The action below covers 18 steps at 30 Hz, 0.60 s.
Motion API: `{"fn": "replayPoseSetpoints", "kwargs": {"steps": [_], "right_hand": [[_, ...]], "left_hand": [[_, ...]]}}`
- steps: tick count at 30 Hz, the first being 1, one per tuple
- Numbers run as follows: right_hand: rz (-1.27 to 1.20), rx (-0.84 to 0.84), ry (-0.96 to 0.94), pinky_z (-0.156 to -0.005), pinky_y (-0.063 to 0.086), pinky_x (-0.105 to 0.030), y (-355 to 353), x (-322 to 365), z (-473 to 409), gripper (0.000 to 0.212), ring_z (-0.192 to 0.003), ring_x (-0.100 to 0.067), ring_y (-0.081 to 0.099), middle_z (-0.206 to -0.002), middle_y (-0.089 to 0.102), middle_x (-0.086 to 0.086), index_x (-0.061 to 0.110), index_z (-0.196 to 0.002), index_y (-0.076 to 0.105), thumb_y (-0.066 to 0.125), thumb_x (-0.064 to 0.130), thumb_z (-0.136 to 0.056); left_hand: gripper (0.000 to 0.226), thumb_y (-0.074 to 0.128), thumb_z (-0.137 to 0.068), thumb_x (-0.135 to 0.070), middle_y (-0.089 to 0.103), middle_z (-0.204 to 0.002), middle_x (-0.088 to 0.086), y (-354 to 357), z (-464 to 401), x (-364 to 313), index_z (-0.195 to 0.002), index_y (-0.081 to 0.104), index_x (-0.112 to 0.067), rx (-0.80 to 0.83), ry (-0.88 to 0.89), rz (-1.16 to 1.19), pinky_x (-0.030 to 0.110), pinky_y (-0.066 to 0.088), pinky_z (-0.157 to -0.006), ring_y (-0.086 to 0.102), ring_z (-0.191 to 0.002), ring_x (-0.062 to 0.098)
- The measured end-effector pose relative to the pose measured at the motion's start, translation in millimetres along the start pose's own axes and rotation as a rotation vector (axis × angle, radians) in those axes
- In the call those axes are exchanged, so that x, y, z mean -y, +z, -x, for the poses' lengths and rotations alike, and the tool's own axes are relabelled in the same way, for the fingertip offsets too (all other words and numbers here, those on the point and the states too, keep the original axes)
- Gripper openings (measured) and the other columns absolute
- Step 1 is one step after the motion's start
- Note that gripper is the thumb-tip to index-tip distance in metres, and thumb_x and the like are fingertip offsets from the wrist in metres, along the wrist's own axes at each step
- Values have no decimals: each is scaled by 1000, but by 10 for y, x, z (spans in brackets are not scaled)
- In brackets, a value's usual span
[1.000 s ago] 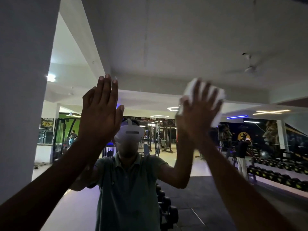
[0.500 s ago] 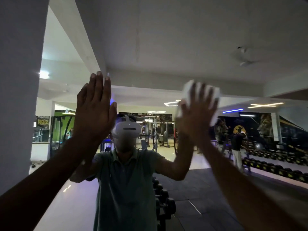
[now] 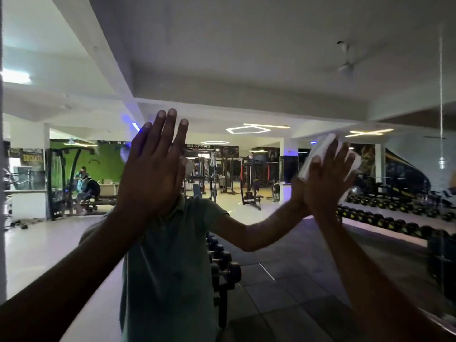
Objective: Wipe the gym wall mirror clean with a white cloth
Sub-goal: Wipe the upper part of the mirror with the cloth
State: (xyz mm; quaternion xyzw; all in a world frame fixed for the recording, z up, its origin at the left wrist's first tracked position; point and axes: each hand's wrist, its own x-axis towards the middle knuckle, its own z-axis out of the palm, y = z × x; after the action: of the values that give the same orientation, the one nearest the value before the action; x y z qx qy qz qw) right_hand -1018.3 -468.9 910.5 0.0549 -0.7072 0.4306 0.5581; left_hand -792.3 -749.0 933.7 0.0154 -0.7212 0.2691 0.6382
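The gym wall mirror (image 3: 246, 70) fills almost the whole view and reflects the room and me. My left hand (image 3: 153, 169) lies flat against the glass at centre left, fingers straight and pointing up. Out to the right, at about the same height, my right hand (image 3: 325, 178) presses a folded white cloth (image 3: 320, 151) against the mirror with spread, straight fingers. The cloth shows above and between the fingers; most of it is hidden behind the hand.
A pale wall strip (image 3: 2, 193) borders the mirror on the left, and a vertical seam (image 3: 441, 95) runs down the glass at right. Reflected in the mirror are dumbbell racks (image 3: 394, 218), weight machines (image 3: 249, 183) and people on a bench (image 3: 85, 186).
My right hand has slid the cloth to the right and somewhat lower across the glass. The view has swung, so the left hand now sits nearer the middle.
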Motion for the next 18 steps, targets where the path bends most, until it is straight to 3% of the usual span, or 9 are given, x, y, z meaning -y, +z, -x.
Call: {"fn": "replayPoseSetpoints", "kwargs": {"steps": [2, 4, 6, 9, 11, 14, 16, 18], "right_hand": [[47, -37, -22, -123, 19, -69, 11, 459, 430, 76, -159, -44, 19, -173, 23, -18, 16, -168, 21, 10, 59, -106], [24, 83, -353, -126, 10, -68, 11, 849, 1100, 76, -162, -43, 7, -176, 13, -15, 19, -169, 17, 27, 53, -102], [-35, 256, -739, -127, 1, -68, -89, 997, 1593, 75, -163, -41, -4, -177, 3, -13, 21, -170, 15, 30, 52, -104], [-63, 296, -996, -127, 3, -69, -124, 685, 1268, 68, -163, -38, -1, -177, 8, -10, 26, -169, 18, 27, 52, -106], [-2, 208, -872, -125, 11, -71, -59, 287, 735, 69, -163, -40, 8, -175, 18, -13, 22, -168, 20, 29, 49, -104], [57, 58, -350, -124, 20, -66, -4, -312, 222, 68, -161, -39, 16, -174, 21, -16, 17, -167, 22, 20, 52, -109], [20, -8, -73, -122, 25, -66, 52, -277, 428, 70, -160, -41, 20, -173, 22, -18, 16, -168, 21, 11, 56, -111], [59, -1, -55, -125, 18, -67, 40, 20, 1036, 72, -161, -43, 13, -175, 15, -18, 16, -169, 14, 9, 55, -109]], "left_hand": [[65, 31, -108, -28, 12, -174, 20, 13, 10, -5, -167, 15, -5, -11, -1, -14, 52, 15, -130, 9, -163, 34], [65, 31, -108, -28, 12, -174, 21, 21, 3, 2, -167, 16, -5, -4, 6, -9, 53, 15, -130, 9, -163, 35], [65, 32, -108, -28, 13, -174, 21, 16, 3, 15, -167, 17, -5, -5, 11, 1, 53, 16, -130, 9, -163, 34], [63, 33, -110, -28, 14, -174, 21, 1, 4, 34, -167, 18, -6, -10, 18, -4, 50, 13, -131, 10, -162, 34], [63, 33, -110, -28, 15, -173, 22, -15, -3, 9, -167, 19, -5, -1, 0, 10, 49, 11, -131, 11, -162, 35], [66, 33, -107, -32, 13, -172, 26, -57, 71, -188, -166, 21, -3, 36, -103, 62, 53, 12, -130, 10, -162, 39], [69, 33, -106, -35, 12, -171, 29, -55, 259, -400, -165, 20, -1, 59, -145, 72, 55, 12, -129, 10, -161, 43], [70, 35, -107, -34, 11, -171, 31, -25, 483, -626, -165, 18, -1, 73, -152, 63, 55, 11, -129, 10, -160, 45]]}}
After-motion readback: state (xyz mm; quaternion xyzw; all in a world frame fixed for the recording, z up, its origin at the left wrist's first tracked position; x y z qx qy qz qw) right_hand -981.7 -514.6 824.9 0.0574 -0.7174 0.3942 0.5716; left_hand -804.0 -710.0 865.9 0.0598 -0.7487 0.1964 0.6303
